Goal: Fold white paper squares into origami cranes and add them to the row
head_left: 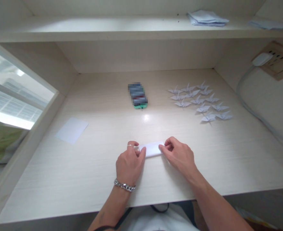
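Paper strip [152, 149] ends touching left hand [130, 163], right hand [178, 156]

Daylight from the window [9, 96] at left keeps everything bright, with a small glare spot [146, 117] on the desk [59, 179]. The paper strip [152, 149] looks nearly washed out, the left hand [130, 165] and right hand [178, 157] cast faint soft shadows, and wide-angle distortion bends the frame's edges.

The left hand [130, 163] and right hand [177, 156] rested palm-down, close together, their fingers curled inward toward each other.
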A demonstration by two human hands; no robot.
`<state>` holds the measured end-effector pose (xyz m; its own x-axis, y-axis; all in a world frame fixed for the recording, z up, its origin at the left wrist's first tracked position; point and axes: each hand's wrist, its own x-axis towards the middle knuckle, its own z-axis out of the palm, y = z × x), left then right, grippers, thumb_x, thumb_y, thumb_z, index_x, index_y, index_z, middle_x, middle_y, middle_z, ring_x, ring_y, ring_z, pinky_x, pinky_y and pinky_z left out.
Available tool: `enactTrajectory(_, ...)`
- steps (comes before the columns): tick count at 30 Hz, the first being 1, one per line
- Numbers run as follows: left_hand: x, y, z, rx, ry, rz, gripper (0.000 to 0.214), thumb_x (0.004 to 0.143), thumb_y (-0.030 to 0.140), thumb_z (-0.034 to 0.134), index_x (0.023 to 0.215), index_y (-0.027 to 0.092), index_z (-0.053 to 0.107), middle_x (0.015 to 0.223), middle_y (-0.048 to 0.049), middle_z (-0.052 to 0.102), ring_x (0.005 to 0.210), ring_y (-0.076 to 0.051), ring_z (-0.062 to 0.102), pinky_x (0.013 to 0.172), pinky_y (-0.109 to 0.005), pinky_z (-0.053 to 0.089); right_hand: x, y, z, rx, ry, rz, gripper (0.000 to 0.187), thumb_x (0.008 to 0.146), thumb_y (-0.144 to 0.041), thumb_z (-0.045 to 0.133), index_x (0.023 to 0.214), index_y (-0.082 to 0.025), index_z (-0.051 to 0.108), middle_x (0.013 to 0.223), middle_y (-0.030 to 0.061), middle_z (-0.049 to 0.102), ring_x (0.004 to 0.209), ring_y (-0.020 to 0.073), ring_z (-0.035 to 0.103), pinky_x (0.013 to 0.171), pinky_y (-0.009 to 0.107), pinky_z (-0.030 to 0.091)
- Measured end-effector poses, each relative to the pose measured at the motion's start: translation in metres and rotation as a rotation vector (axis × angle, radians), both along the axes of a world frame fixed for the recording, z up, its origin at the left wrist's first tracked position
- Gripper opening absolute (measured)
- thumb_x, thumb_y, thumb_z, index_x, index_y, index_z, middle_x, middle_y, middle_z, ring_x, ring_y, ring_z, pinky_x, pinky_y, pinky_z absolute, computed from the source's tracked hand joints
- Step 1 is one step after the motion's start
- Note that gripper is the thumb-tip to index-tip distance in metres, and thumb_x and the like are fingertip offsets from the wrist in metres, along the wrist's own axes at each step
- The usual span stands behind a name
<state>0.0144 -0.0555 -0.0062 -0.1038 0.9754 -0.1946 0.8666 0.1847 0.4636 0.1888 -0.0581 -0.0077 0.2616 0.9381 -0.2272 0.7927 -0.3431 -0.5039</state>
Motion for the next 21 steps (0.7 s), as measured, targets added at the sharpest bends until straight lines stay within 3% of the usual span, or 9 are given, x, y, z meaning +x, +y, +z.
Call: enactTrajectory(21, -0.0004, 0.0016, -0.0010, 0.006, 0.041, -0.013, 0.022, 0.085, 0.043, 0.056, 0.099, 0.025, 0.055, 0.071, 0.0034, 0.074, 0.073, -0.025, 0.071, 0.062, -0.032, 0.044, 0.0016, 0.0037, -0.0003, 0.001, -0.001, 0.000, 0.014, 0.077, -0.043, 0.062, 0.076, -0.028, 0.062, 0.071, -0.0072, 0.070, 0.068, 0.0161, 0.063, 0.058, 0.026, 0.033)
